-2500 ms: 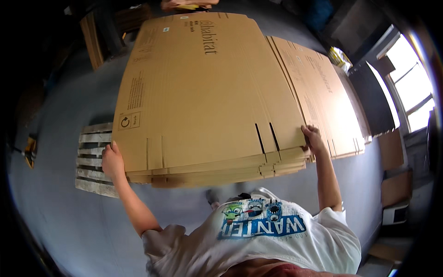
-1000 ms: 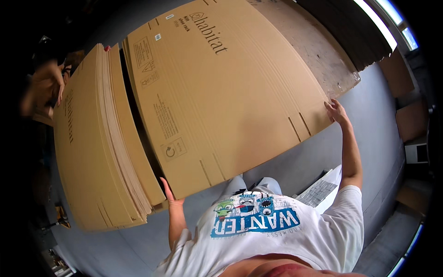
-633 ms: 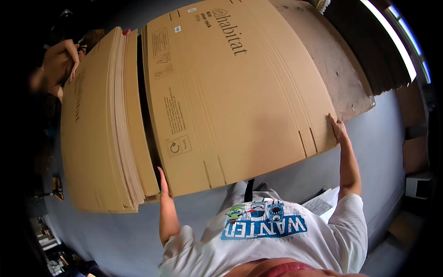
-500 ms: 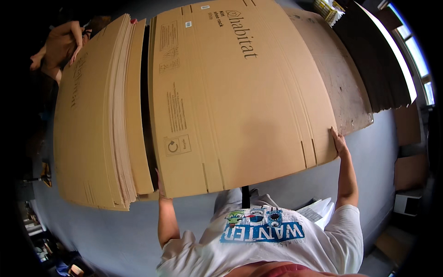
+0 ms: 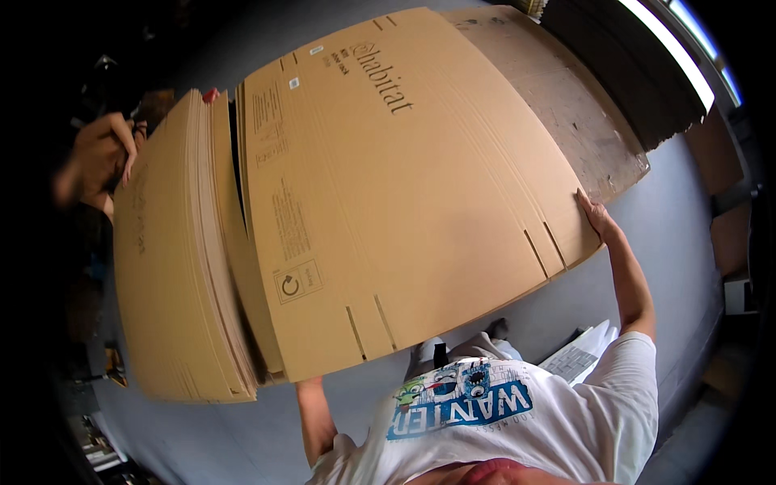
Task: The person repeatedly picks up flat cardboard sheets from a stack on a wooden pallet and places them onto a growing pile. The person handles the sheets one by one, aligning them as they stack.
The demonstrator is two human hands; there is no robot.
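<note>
A large flattened cardboard box (image 5: 420, 178), brown with dark print and slots along its edges, spans the middle in front of me. My right hand (image 5: 596, 217) grips its near right edge, thumb on top and the other fingers under the sheet. Beneath its near left corner is my left hand (image 5: 309, 383), holding from below; its fingers are hidden. Close along the box's left side rises a thick stack of flattened boxes (image 5: 162, 259), with a narrow dark gap between them toward the far end.
At the far right, a scuffed brown board (image 5: 550, 89) lies partly under the box, beside a dark stack of sheets (image 5: 638, 81). Another person (image 5: 105, 158) stands left of the left stack, a hand on it. White packaging (image 5: 578, 352) lies on the grey floor (image 5: 671, 242) by my right side.
The flattened box has come nearer to the left stack, and its near left corner is lower. My left hand has gone further under it. The whole view has tilted.
</note>
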